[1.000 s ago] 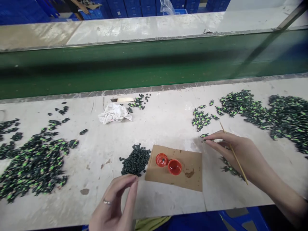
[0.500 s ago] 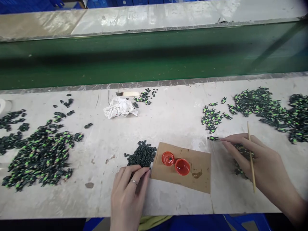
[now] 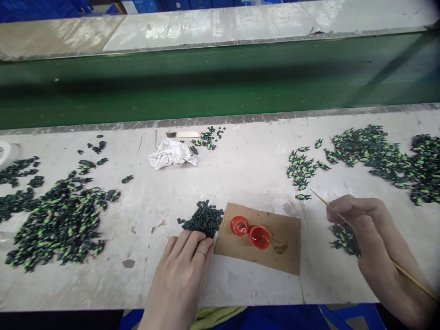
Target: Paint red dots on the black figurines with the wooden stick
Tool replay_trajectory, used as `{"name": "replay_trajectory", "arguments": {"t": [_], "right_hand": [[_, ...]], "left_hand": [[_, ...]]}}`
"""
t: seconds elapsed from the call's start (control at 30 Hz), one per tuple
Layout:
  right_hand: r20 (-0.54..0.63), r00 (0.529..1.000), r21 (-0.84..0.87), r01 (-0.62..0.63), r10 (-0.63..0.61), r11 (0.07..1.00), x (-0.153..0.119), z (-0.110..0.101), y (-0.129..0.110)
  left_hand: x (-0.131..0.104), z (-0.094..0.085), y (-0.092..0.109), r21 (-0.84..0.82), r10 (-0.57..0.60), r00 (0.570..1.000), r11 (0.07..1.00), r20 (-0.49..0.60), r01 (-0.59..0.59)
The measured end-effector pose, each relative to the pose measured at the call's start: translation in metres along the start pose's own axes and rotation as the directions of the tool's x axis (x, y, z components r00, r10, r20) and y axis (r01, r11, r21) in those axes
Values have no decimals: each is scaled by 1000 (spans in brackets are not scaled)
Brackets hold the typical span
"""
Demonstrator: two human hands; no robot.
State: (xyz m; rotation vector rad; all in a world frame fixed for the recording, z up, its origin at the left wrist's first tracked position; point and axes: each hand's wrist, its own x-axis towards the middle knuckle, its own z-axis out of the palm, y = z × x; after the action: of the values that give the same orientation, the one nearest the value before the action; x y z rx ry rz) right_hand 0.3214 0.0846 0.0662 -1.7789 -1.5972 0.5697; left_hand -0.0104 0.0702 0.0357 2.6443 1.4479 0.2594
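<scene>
My left hand [image 3: 184, 270], wearing a ring, rests at the near edge of a pile of small black discs [image 3: 202, 219]. Its fingers are bent and pressed together, their tips hidden, so what they pinch does not show. My right hand [image 3: 371, 247] is closed round a thin wooden stick [image 3: 321, 198] that points up and left. Just beyond the stick's tip lies one small black-and-green figure [image 3: 303, 197]. More such figures [image 3: 346, 238] lie partly behind the right hand. Between the hands, a piece of cardboard [image 3: 237, 252] bears two small red cups [image 3: 260, 237] with glossy liquid.
Heaps of black-and-green pieces lie left [image 3: 58, 224] and right [image 3: 364, 144]. A crumpled white tissue [image 3: 172, 154] and a knife-like tool [image 3: 184, 134] lie further back. Behind the table runs a green belt [image 3: 206, 82] in a recess. A white roll [image 3: 7, 153] stands far left.
My right hand has let go of the small figure, drawn back right, and turned the stick from upright between the fingers to pointing at the figures. My left hand has turned slightly over.
</scene>
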Motion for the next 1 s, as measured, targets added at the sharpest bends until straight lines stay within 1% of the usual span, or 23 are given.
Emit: {"name": "replay_trajectory", "arguments": {"t": [0.07,0.17,0.27,0.37,0.5,0.6,0.7,0.8,0.9,1.0], "right_hand": [[30,999,29,45,-46,999,0,0,-5],[118,986,113,103,-116,988,4,0,-13],[143,977,200,126,-156,972,6,-1,-16],[125,981,201,121,-148,972,7,-1,-17],[130,981,201,116,-144,973,7,-2,-18],[125,982,207,114,-142,972,6,-3,-20],[134,983,192,99,-126,976,6,-4,-22],[137,983,178,95,-121,979,6,-3,-23],[146,982,167,93,-118,982,7,-1,-22],[167,978,163,97,-125,982,6,0,-21]], "left_hand": [[0,-3,-2,19,10,1000,1000,29,-10],[0,-6,-4,41,38,996,998,76,-41],[0,-9,-5,65,43,997,997,69,-47],[2,-9,-5,60,49,998,997,41,-51],[7,-10,-4,66,58,997,996,54,-62],[11,-11,-7,85,84,996,993,42,-87],[13,-13,-10,108,102,992,988,70,-109],[15,-15,-11,97,106,990,989,92,-115],[16,-18,-12,79,100,990,991,97,-108],[17,-18,-14,72,80,988,993,129,-90]]}}
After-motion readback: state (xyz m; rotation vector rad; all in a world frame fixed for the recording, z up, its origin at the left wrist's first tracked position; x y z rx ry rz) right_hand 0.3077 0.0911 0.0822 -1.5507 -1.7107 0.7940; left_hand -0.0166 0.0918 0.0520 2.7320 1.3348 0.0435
